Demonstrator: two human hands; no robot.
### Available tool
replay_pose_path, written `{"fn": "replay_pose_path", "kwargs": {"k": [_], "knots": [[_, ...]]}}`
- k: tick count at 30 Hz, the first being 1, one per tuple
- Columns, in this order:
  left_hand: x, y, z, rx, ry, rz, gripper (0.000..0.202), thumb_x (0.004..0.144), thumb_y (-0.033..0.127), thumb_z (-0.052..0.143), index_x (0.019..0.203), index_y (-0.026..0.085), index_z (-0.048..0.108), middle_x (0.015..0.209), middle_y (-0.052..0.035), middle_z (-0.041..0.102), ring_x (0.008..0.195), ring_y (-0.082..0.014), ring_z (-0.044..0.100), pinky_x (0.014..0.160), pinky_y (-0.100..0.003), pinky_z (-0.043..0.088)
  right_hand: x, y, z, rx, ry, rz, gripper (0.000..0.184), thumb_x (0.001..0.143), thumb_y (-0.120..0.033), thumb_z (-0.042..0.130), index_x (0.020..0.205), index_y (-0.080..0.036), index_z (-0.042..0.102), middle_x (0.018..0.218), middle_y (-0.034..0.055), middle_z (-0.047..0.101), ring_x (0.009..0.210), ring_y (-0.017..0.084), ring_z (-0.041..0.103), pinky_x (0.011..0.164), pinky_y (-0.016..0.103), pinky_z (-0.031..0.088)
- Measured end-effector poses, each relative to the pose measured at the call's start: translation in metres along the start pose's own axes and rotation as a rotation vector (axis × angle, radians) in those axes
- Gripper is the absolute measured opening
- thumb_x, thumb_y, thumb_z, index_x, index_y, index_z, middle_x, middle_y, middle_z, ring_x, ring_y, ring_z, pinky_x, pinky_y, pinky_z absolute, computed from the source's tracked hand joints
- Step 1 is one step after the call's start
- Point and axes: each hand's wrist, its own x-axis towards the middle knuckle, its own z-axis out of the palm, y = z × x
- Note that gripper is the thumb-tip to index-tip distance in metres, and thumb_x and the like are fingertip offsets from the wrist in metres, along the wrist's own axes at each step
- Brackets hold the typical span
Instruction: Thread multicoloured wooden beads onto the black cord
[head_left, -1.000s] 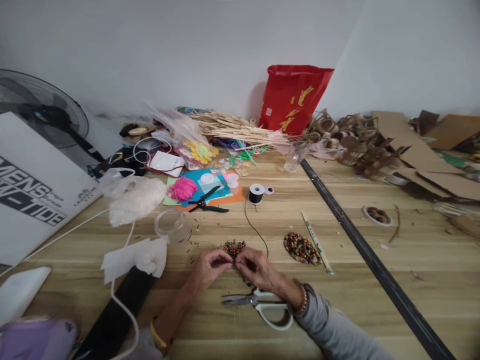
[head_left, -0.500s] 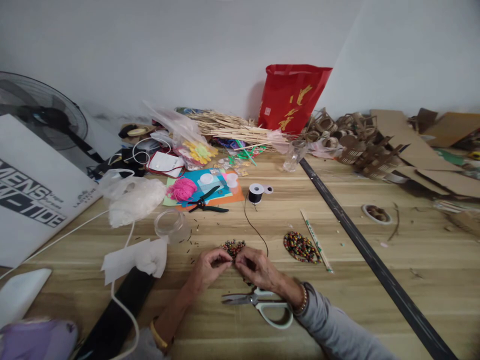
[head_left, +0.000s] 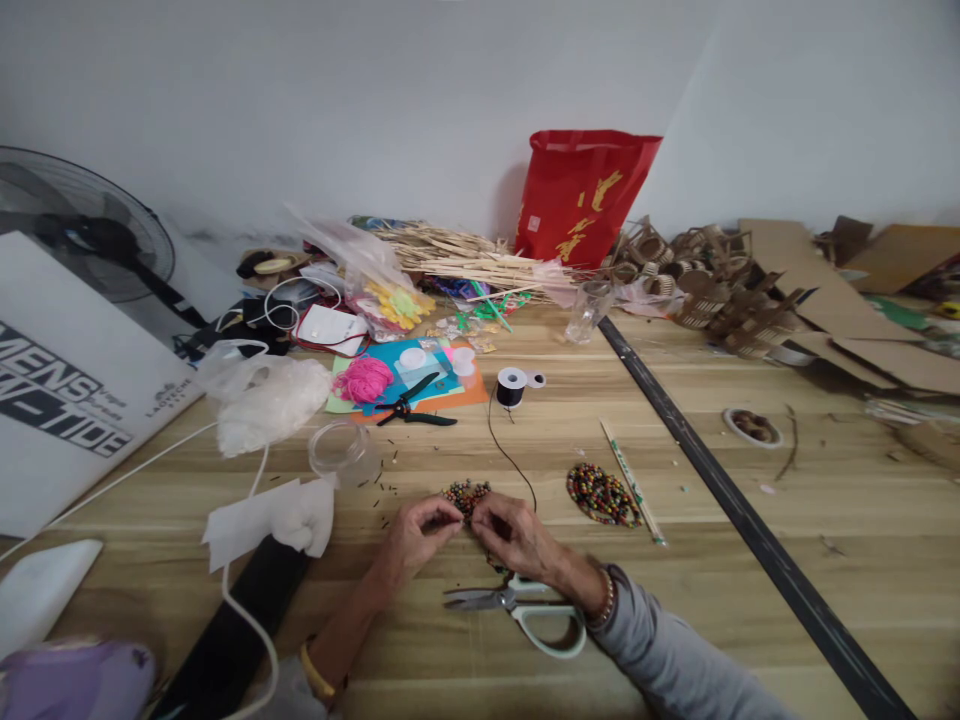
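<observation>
My left hand (head_left: 421, 534) and my right hand (head_left: 516, 537) meet fingertip to fingertip, each closed in a pinch. What lies between the fingers is too small to make out. A bunch of multicoloured beads (head_left: 466, 494) shows just behind the fingertips, and a few more beads peek out below my right hand. From a spool of black cord (head_left: 511, 388), a thin black cord (head_left: 507, 455) curves down and disappears at my right hand. Scissors with pale handles (head_left: 551, 630) lie below my right wrist, blades pointing left. A coiled heap of strung beads (head_left: 602, 494) rests to the right.
Black-handled pliers (head_left: 414, 408) and pink yarn (head_left: 364, 379) lie on coloured sheets. A clear round container (head_left: 341, 450) stands left of the hands. Wrapped chopsticks (head_left: 632, 482) lie beside the bead heap. A dark strip (head_left: 720, 500) crosses the table. Thin wooden strips (head_left: 465, 250) pile up by the wall.
Almost nothing differs. Both hands keep the same pinch in the same place, and the beads, cord and scissors have not moved.
</observation>
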Motion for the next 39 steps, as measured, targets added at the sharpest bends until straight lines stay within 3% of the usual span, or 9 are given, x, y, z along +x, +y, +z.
{"fn": "replay_pose_path", "kwargs": {"k": [39], "knots": [[-0.0010,0.0012,-0.0005,0.074,-0.007,0.065,0.005,0.067,0.015,0.065,0.069,0.014,0.070,0.068,-0.0044,0.070,0.067,-0.0167,0.062,0.064,-0.024,0.048,0.0014,-0.0022,0.0002,-0.010,0.021,-0.024,0.015,0.086,-0.020,0.051,0.073,-0.016,0.055,0.062,-0.0001,0.051,0.053,0.011,0.044,0.050,0.021,0.034]]}}
